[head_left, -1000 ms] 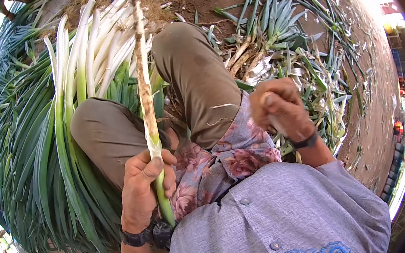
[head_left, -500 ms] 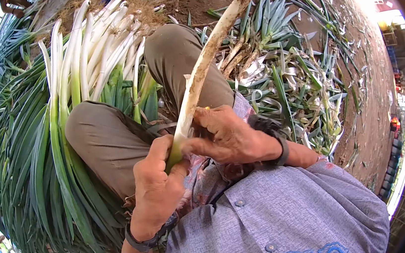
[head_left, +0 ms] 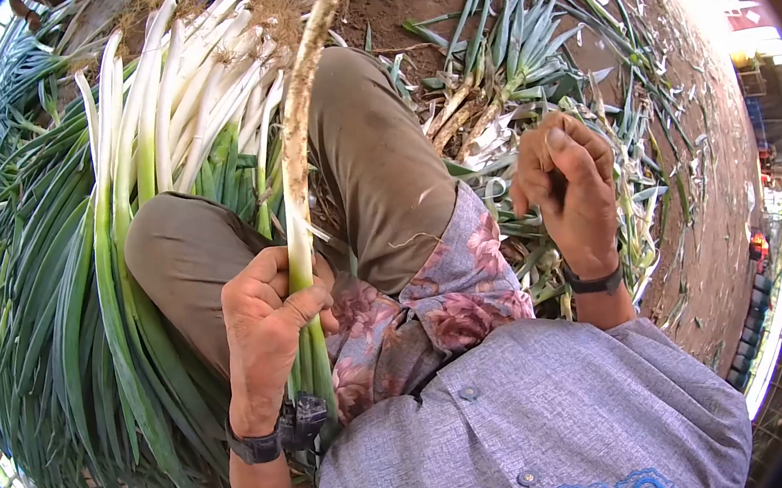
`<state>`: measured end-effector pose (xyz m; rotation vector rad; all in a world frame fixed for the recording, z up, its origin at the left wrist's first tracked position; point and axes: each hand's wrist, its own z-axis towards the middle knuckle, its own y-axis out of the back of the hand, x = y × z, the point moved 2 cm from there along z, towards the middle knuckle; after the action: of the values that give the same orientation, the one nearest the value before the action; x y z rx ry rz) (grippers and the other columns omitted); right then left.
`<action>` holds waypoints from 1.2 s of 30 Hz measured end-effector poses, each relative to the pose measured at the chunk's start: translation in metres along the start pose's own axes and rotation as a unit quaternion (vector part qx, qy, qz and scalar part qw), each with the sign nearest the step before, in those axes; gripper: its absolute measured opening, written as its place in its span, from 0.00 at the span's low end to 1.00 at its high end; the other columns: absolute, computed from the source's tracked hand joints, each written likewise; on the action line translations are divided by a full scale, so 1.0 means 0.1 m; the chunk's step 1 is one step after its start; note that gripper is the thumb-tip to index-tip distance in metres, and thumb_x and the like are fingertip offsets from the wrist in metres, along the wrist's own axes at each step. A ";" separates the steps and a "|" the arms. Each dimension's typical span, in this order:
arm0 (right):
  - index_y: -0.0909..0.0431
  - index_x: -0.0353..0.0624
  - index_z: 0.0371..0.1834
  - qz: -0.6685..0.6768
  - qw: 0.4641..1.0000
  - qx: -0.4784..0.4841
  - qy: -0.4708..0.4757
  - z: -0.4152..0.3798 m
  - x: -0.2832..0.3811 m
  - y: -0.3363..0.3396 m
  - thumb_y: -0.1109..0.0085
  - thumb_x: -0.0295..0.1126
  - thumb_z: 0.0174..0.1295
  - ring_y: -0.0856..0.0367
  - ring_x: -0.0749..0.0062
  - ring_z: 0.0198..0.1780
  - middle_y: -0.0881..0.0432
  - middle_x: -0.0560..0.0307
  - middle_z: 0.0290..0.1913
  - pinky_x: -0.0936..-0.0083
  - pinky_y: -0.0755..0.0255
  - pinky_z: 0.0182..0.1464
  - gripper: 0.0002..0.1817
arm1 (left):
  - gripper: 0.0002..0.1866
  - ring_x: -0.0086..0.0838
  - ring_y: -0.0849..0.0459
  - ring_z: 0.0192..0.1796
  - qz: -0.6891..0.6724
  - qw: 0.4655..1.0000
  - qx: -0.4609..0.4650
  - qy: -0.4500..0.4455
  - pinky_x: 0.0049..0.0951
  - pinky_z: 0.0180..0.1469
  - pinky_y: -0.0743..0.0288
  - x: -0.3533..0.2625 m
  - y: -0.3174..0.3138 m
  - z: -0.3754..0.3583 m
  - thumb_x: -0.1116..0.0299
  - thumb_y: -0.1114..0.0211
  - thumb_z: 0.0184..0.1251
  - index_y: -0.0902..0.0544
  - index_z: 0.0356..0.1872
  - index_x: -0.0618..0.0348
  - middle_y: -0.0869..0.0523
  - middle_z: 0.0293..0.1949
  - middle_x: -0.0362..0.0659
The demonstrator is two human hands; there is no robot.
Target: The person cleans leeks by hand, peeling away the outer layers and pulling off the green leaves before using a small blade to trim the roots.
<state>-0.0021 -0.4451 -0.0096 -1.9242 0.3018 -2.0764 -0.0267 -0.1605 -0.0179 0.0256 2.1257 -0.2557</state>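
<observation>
My left hand [head_left: 270, 320] is closed around the green part of a leek [head_left: 297, 211], which stands nearly upright above my lap. White shows just above my fingers, while the upper stalk is coated in brown soil and its tip runs to the top edge. Off to the right, my right hand [head_left: 576, 194] is raised with curled fingers, apart from the leek, over a heap of stripped leaves [head_left: 633, 207]. Whatever those fingers may hold is hidden. Small shreds hang blurred in the air near my right knee.
Many cleaned leeks [head_left: 168, 105] lie at my left, white ends away from me, green leaves [head_left: 42, 313] spread along my leg. Beyond my right knee [head_left: 367, 121] lie soil-covered leeks [head_left: 510, 57] on the dirt ground [head_left: 715, 168]. A floral cloth [head_left: 466, 308] covers my lap.
My right hand has left the leek and swung right, over the leaf heap. The leek has turned more upright, its tip moving left, still in my left hand.
</observation>
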 end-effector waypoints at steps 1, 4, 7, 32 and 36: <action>0.21 0.33 0.35 -0.033 0.999 -0.022 0.023 -0.01 0.00 0.03 0.50 0.28 0.70 0.30 0.84 0.17 0.24 0.61 0.21 0.88 0.36 0.16 0.10 | 0.09 0.20 0.20 0.24 0.012 1.000 0.002 0.000 0.19 0.27 0.26 0.00 -0.01 0.00 0.84 0.40 0.58 0.23 0.41 0.71 0.19 0.28 0.41; 0.20 0.39 0.28 -0.142 0.984 0.009 0.107 -0.02 -0.25 -0.21 0.44 0.31 0.66 0.33 0.84 0.17 0.25 0.65 0.20 0.83 0.39 0.16 0.10 | 0.10 0.20 0.20 0.25 0.115 0.992 -0.031 -0.035 0.20 0.28 0.25 -0.01 -0.14 -0.02 0.83 0.40 0.58 0.23 0.42 0.70 0.19 0.28 0.40; 0.28 0.39 0.27 -0.429 0.886 0.131 0.120 0.06 -0.31 -0.65 0.37 0.32 0.60 0.28 0.63 0.20 0.28 0.51 0.21 0.68 0.36 0.21 0.11 | 0.12 0.27 0.20 0.25 0.226 0.966 -0.059 -0.109 0.26 0.31 0.26 0.04 -0.23 -0.04 0.81 0.37 0.58 0.23 0.43 0.65 0.18 0.27 0.46; 0.23 0.38 0.32 -0.610 0.790 0.036 0.049 0.01 -0.23 0.22 0.40 0.30 0.63 0.27 0.62 0.17 0.27 0.52 0.18 0.68 0.36 0.20 0.07 | 0.08 0.21 0.23 0.24 0.203 0.973 -0.079 -0.079 0.24 0.30 0.27 -0.05 -0.25 -0.07 0.80 0.40 0.58 0.22 0.40 0.64 0.21 0.25 0.40; 0.27 0.38 0.25 -0.391 0.913 0.033 0.117 0.25 -0.22 -0.39 0.40 0.34 0.64 0.33 0.75 0.15 0.29 0.57 0.16 0.72 0.38 0.17 0.14 | 0.11 0.32 0.20 0.26 0.296 0.942 -0.085 -0.135 0.28 0.33 0.25 -0.01 -0.31 -0.12 0.81 0.37 0.57 0.22 0.42 0.64 0.19 0.27 0.47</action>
<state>0.0214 -0.4000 -0.0145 -1.9394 -0.5949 -2.7508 -0.0394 -0.1883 -0.0053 0.4927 1.7652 0.2675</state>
